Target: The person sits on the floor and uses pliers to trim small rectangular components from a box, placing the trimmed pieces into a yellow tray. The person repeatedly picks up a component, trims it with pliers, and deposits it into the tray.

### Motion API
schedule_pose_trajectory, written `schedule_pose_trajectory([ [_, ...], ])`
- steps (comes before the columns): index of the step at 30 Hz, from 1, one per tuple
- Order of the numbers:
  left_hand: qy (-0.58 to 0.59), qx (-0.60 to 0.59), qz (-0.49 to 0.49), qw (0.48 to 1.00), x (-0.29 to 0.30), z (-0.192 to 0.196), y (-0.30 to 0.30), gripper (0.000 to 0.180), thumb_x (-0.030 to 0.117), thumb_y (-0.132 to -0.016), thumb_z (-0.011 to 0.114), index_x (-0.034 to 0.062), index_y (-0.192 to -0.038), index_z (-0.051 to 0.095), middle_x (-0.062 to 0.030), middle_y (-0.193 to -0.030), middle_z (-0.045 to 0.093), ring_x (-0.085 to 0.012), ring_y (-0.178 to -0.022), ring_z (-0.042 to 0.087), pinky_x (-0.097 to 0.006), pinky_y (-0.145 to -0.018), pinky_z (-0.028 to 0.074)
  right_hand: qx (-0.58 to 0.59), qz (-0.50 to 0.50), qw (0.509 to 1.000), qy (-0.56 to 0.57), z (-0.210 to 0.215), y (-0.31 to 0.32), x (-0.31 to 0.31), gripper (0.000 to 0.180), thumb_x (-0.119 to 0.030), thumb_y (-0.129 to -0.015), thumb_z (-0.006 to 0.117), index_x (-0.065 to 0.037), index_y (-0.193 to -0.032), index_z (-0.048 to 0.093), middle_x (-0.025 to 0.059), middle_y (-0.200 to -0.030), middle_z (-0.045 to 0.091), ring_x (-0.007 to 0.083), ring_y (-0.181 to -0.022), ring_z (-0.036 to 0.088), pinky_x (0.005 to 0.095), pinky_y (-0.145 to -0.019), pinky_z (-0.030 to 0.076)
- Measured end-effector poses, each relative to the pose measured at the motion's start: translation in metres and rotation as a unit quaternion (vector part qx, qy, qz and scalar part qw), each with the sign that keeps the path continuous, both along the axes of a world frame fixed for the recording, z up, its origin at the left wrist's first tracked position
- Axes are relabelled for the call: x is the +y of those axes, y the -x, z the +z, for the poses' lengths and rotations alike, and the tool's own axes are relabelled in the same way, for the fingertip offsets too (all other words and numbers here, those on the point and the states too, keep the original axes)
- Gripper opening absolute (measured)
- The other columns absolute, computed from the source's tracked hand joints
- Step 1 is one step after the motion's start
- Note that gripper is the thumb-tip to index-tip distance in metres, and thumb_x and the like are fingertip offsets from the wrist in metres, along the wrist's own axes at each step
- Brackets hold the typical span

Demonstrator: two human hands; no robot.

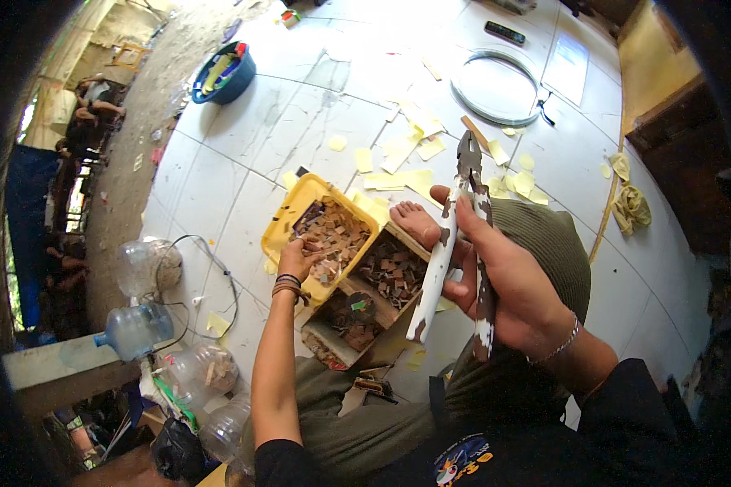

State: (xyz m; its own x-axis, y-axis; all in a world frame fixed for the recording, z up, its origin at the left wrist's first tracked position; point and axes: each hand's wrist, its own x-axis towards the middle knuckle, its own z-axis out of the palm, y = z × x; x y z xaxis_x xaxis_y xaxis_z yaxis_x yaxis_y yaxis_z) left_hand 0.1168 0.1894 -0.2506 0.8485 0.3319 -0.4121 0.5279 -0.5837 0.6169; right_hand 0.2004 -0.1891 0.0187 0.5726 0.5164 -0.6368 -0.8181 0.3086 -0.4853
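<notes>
Right hand (512, 284) grasping pliers (439, 264) by the handles, left hand (297, 260) at brown pieces (338, 229), hold unclear

Left hand (300, 259) lowered, forearm (275, 357) extended, right hand (508, 280) raised, fingers (439, 194) curled

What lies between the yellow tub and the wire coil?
Scattered yellow scraps lie between the tub and the coil, as the head view shows.

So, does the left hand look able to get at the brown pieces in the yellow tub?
Most likely yes: the left hand is over the near side of the yellow tub, which has no lid on, and the pliers in the right hand are off to one side.
</notes>
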Motion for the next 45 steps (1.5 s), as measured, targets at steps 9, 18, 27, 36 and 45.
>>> schedule_pose_trajectory([
  [9, 0.218, -0.137, 0.11, 0.96, -0.029, 0.204, 0.029, 0.032, 0.011, -0.098, 0.076, -0.0062, -0.124, 0.068, -0.0129, -0.114, 0.073, -0.0193, -0.103, 0.075, -0.03, -0.093, 0.062, -0.146, 0.113, 0.983, 0.001, -0.023, 0.012, 0.004, 0.048, -0.046, -0.111, 0.053, -0.013, -0.146, 0.051, 0.0034, -0.105, 0.07, 0.008, -0.072, 0.058, 0.0231, -0.061, 0.047],
  [18, 0.308, -0.34, 0.198, 0.866, -0.163, 0.297, 0.103, 0.038, 0.009, -0.1, 0.073, -0.0013, -0.136, 0.064, -0.0113, -0.116, 0.073, -0.0193, -0.108, 0.073, -0.033, -0.092, 0.062, -0.709, 0.228, 0.65, 0.151, -0.043, 0.048, 0.016, 0.061, -0.006, -0.093, 0.07, -0.018, -0.15, 0.054, 0.0135, -0.115, 0.064, 0.0365, -0.092, 0.067, 0.0454, -0.081, 0.055],
  [27, 0.29, -0.348, 0.19, 0.871, -0.172, 0.291, 0.116, 0.038, 0.004, -0.099, 0.073, -0.0026, -0.136, 0.065, -0.0114, -0.123, 0.074, -0.0125, -0.112, 0.069, -0.028, -0.098, 0.057, -0.755, 0.262, 0.557, 0.228, -0.034, 0.051, 0.022, 0.078, 0.005, -0.08, 0.07, -0.021, -0.152, 0.052, 0.0136, -0.119, 0.067, 0.0366, -0.099, 0.07, 0.0465, -0.082, 0.058],
  [36, 0.326, -0.362, 0.186, 0.853, -0.181, 0.284, 0.115, 0.037, 0.007, -0.101, 0.072, -0.0023, -0.135, 0.065, -0.012, -0.123, 0.075, -0.0129, -0.114, 0.069, -0.028, -0.099, 0.056, -0.781, 0.215, 0.546, 0.215, -0.038, 0.051, 0.023, 0.075, 0.017, -0.076, 0.064, -0.011, -0.146, 0.057, 0.0182, -0.115, 0.067, 0.0404, -0.1, 0.069, 0.046, -0.085, 0.057],
  [45, 0.311, -0.353, 0.193, 0.861, -0.182, 0.283, 0.114, 0.037, 0.011, -0.1, 0.074, 0.0005, -0.135, 0.067, -0.0099, -0.116, 0.077, -0.0121, -0.107, 0.071, -0.028, -0.094, 0.059, -0.775, 0.215, 0.552, 0.22, -0.038, 0.052, 0.025, 0.066, 0.014, -0.08, 0.066, -0.009, -0.142, 0.059, 0.0181, -0.107, 0.068, 0.038, -0.093, 0.07, 0.044, -0.08, 0.056],
])
